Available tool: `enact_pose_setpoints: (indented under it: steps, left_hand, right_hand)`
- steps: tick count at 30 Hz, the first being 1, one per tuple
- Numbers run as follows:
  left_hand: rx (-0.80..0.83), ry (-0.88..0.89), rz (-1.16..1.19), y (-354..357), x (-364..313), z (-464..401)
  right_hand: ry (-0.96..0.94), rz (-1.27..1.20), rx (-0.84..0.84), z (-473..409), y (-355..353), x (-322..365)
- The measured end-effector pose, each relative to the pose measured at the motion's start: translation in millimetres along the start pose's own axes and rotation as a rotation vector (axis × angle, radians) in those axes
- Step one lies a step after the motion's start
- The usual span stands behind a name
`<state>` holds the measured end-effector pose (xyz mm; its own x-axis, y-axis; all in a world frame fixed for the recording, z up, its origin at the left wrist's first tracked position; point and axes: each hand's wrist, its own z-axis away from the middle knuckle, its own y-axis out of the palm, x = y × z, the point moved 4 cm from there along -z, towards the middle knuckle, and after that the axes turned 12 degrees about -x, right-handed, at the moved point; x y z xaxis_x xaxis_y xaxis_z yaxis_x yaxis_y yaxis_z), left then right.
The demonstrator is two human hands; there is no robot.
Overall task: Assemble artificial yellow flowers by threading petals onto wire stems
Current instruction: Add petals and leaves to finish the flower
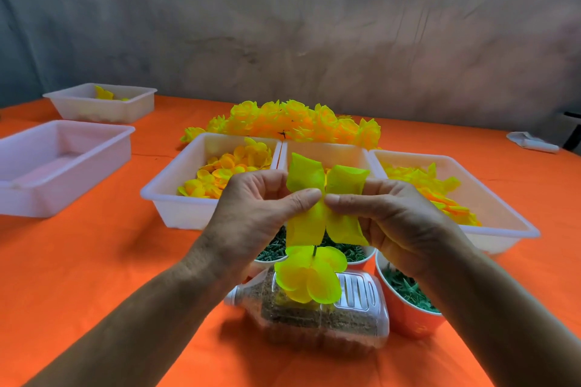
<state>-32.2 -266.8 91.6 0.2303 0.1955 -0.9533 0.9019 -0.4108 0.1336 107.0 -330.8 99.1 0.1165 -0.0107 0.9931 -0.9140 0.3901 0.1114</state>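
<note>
My left hand point(254, 214) and my right hand point(393, 217) together pinch a large four-lobed yellow petal piece point(317, 201) at its middle, thumbs almost touching. Just below it a thin green wire stem point(314, 251) rises from a smaller set of rounded yellow petals point(309, 280). The stem stands over a clear plastic bottle point(317, 320) lying on its side with brown filling. Loose yellow petals fill the white tray point(176, 195) behind my left hand and another white tray point(490, 229) behind my right hand.
A row of finished yellow flowers point(295, 121) lies behind the trays. An orange cup of green parts point(408, 308) stands by my right wrist; more green parts point(273, 245) sit under my hands. Two white trays point(63, 160) point(103, 104) stand at left on the orange tablecloth point(94, 261).
</note>
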Motion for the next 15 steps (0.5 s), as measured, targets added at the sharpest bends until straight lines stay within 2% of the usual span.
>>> enact_pose_setpoints:
  steps: [4, 9, 15]
  left_hand:
    - [0.048, -0.186, 0.016, 3.0, 11.3, 2.7]
    - [0.028, -0.392, 0.027, 1.7, 26.0, -0.4]
    - [0.001, -0.459, 0.016, 3.8, 28.2, -0.2]
  right_hand:
    - [0.101, 0.005, -0.011, -2.1, -1.7, -12.4]
    - [0.172, -0.048, -0.027, -5.2, 0.8, -19.4]
    - [0.192, -0.016, -0.079, -8.1, -3.9, -23.1]
